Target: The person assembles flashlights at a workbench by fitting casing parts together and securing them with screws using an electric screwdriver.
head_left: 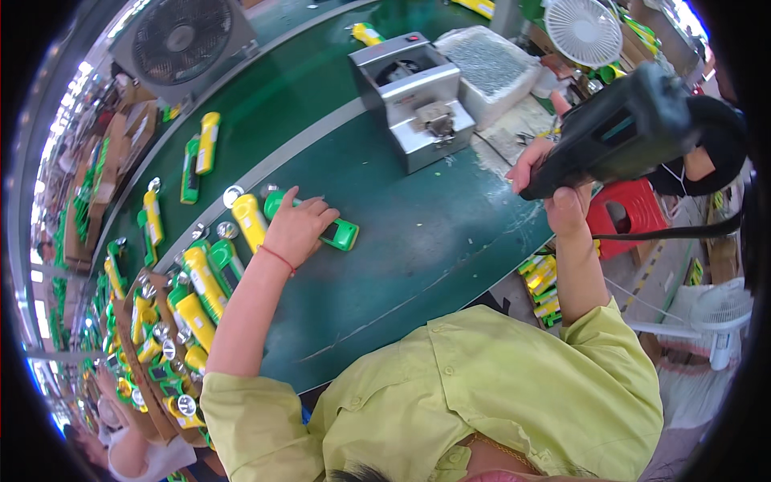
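Our left hand [299, 227] lies closed over a green plastic flashlight [336, 231] flat on the green conveyor belt [418, 249], while our right hand [554, 189] clamps a black powered screwdriver [622, 132] held aloft. We judge the flashlight light, rigid and smooth, best gripped round its body. Open belt lies rightward; yellow flashlights [201, 281] crowd the left.

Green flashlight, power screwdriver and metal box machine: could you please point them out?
Green flashlight [341, 234], head view, its free end right of the left hand.
Power screwdriver [618, 132], head view, dark body.
Metal box machine [414, 100], head view, top face.
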